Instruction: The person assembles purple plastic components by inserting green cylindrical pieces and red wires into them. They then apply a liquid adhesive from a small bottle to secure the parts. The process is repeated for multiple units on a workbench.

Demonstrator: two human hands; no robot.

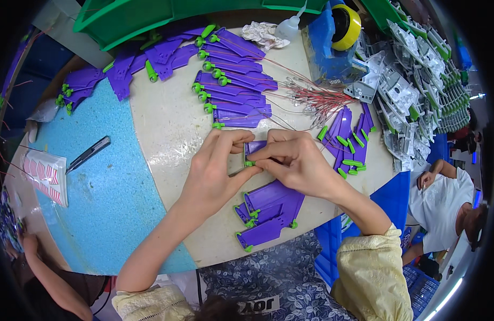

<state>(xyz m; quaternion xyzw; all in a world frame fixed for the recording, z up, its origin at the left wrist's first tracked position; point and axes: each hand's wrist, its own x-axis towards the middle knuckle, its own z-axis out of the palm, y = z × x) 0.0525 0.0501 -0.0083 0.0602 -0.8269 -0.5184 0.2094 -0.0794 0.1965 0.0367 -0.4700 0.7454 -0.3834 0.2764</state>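
Note:
In the middle of the table, my left hand [215,163] and my right hand [298,160] are both closed on a small purple plastic part [255,146] with a green piece at its lower edge. My left thumb and fingers pinch its left side, and my right fingertips press on it from the right. Fingers hide much of the part. Just below my hands lie several purple fin-shaped parts [276,203] with green ends. A long column of similar purple parts [239,88] with green knobs and thin wires lies beyond my hands.
A bundle of red-wired leads [324,101] lies at right, near purple parts with green strips [346,136]. Grey-white plastic housings [413,91] are heaped far right. A blue tape dispenser [324,48], green bin [123,18], black cutter [89,154] and white-and-red packet [46,175] surround. Other people sit at both sides.

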